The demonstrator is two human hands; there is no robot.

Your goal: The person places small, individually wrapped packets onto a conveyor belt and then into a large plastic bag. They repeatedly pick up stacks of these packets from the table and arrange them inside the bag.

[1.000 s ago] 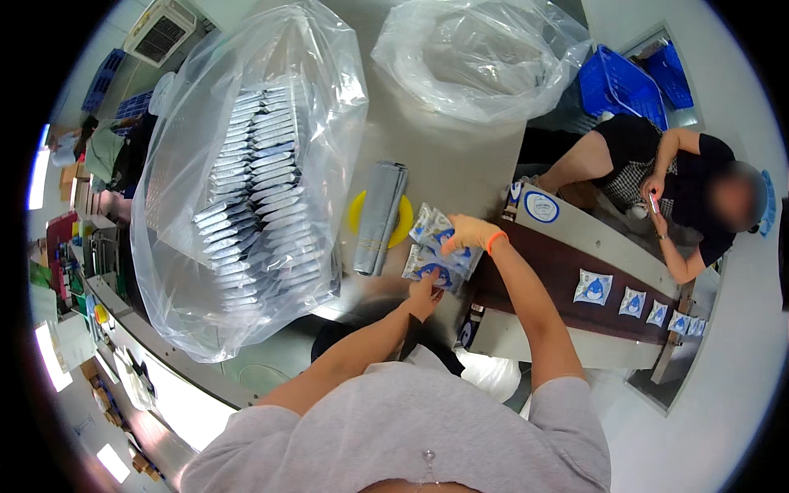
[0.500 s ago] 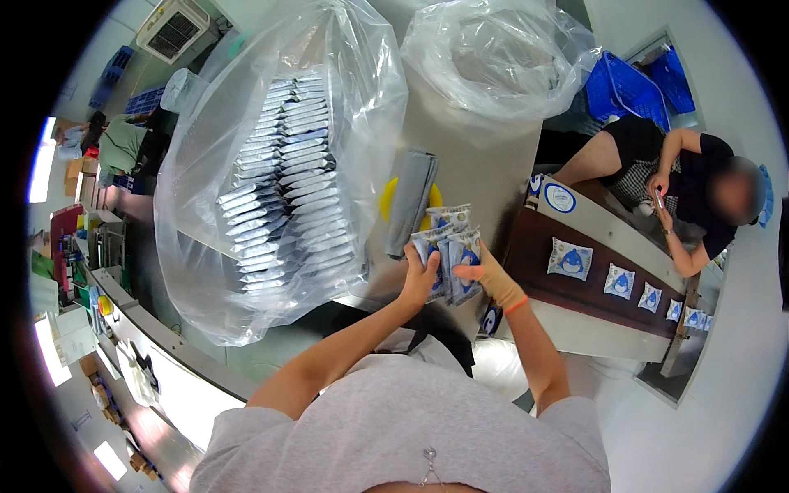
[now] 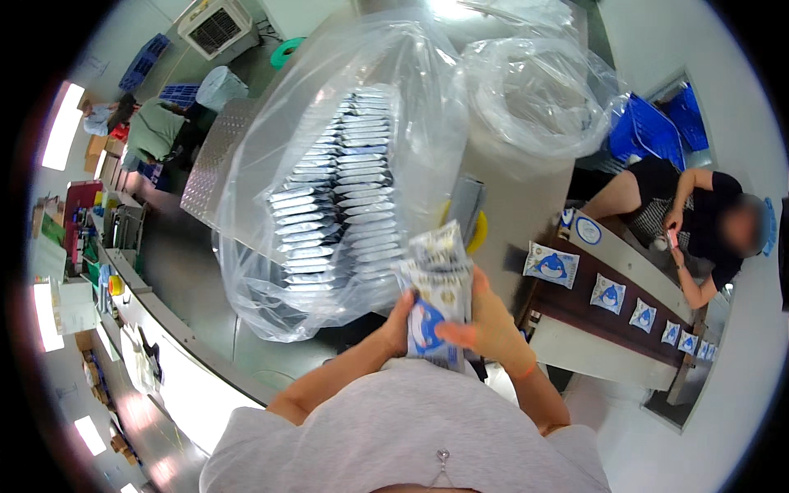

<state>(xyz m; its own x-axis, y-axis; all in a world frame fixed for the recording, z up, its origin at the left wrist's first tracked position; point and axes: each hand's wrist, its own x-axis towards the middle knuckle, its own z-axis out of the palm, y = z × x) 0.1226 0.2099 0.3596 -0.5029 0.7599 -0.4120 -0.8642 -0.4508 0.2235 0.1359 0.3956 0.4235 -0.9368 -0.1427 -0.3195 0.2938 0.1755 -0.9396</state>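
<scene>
Sachets (image 3: 438,306), a stacked bundle, stand upright between both hands just in front of the clear bag (image 3: 329,189) of packets. Left hand (image 3: 400,322) grips its side, mostly hidden; right hand (image 3: 485,324) clasps the other side, apparently with the thumb across the front.

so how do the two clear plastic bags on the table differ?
The near bag holds neat rows of silver packets and stands stretched tall; the far bag shows no packets inside and sits crumpled and slack. The near bag looks larger in the picture and lies just beyond the hands, left hand and right hand, which grip a stack of packets. Both bags are transparent.
</scene>
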